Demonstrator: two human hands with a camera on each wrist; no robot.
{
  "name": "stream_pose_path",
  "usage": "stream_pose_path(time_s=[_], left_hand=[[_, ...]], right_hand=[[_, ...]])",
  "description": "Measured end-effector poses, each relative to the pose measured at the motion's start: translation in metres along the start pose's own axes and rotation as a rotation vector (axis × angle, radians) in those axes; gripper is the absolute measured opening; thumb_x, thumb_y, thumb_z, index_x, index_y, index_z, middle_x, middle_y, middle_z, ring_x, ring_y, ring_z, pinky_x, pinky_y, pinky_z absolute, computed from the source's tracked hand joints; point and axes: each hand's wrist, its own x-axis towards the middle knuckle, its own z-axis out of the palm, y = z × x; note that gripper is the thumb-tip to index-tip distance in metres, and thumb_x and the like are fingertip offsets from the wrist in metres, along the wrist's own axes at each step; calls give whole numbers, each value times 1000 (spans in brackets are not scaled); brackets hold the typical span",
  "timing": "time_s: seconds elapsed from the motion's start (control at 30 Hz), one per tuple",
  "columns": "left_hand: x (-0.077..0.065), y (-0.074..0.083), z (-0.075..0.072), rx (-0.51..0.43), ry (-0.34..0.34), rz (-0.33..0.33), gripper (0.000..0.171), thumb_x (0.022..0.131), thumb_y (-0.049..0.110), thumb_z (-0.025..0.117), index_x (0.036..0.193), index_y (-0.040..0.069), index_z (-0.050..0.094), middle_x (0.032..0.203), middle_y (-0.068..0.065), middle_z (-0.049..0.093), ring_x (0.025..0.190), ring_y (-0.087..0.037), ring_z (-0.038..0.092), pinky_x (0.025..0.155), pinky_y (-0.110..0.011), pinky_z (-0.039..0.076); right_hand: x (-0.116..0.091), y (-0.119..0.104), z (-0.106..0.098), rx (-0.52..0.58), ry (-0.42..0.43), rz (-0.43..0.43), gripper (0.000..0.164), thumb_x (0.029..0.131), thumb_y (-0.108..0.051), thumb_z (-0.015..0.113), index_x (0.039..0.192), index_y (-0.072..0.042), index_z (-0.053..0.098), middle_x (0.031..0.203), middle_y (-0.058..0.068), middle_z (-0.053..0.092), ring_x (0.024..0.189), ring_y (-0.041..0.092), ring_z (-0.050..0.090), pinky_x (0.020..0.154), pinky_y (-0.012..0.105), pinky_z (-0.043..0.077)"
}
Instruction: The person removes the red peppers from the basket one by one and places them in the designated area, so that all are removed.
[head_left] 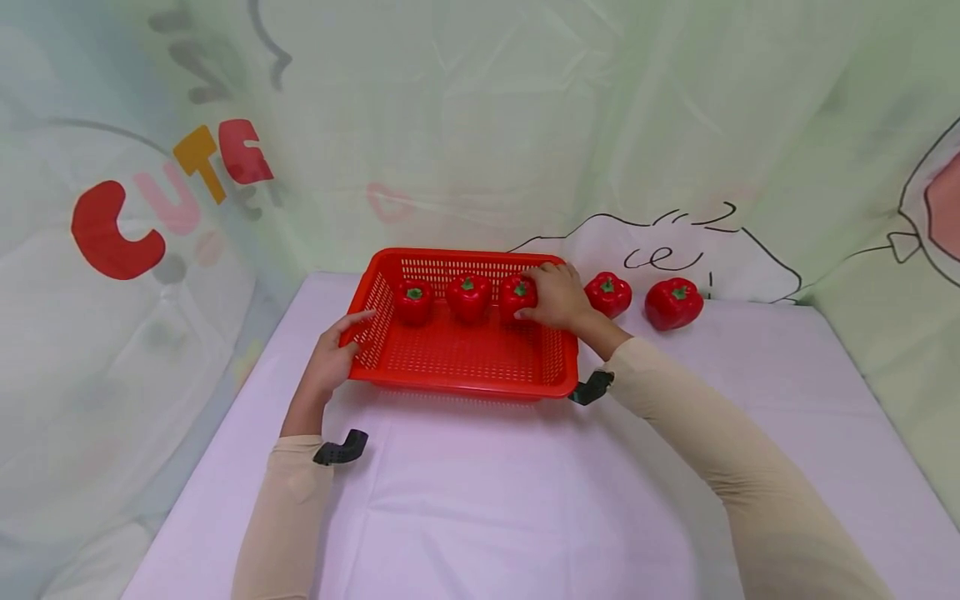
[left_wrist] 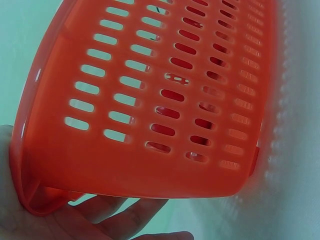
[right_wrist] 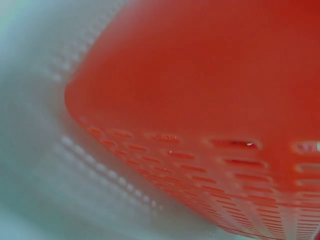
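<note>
A red plastic basket (head_left: 457, 387) with slotted walls stands on the table. My left hand (head_left: 330, 358) holds its left rim, with fingers reaching over the edge; in the left wrist view the hand (left_wrist: 75, 220) wraps the rim at a corner. Inside, along the far wall, sit a left red bell pepper (head_left: 415, 310) and a middle bell pepper (head_left: 468, 298), green stems up. My right hand (head_left: 557, 296) reaches over the right rim and grips the right bell pepper (head_left: 516, 302), partly covering it. The basket's wall (right_wrist: 210, 90) fills most of the right wrist view.
Outside the basket to the right, a red bell pepper (head_left: 608, 296) sits beside my right wrist, and another bell pepper (head_left: 674, 303) lies farther right. A pale cloth covers the table (head_left: 465, 492). A printed curtain (head_left: 480, 150) hangs close behind the basket.
</note>
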Motion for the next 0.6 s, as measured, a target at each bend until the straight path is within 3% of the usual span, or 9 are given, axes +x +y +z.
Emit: stream_pose_path(time_s=[0.2, 0.47, 0.6], left_hand=[[0, 0, 0, 5, 4, 3, 56, 97, 3, 41, 144, 32, 48, 157, -10, 35, 120, -35, 53, 87, -39, 58], [0, 1, 0, 7, 1, 2, 56, 97, 3, 41, 144, 32, 48, 157, -10, 34, 118, -35, 54, 84, -36, 59], [0, 0, 0, 8, -2, -7, 56, 97, 4, 40, 145, 33, 47, 157, -10, 33, 116, -34, 54, 82, -33, 59]], right_hand=[[-4, -1, -2, 102, 30, 15, 84, 74, -29, 84, 146, -10, 44, 148, 17, 41, 134, 35, 37, 100, 55, 50], [-11, -1, -13, 212, 52, 8, 85, 73, -22, 85, 146, -10, 43, 149, 15, 41, 132, 35, 42, 95, 54, 53], [-18, -1, -21, 237, 64, -1, 84, 74, -23, 85, 146, -10, 43, 154, 14, 37, 139, 36, 35, 97, 55, 52]])
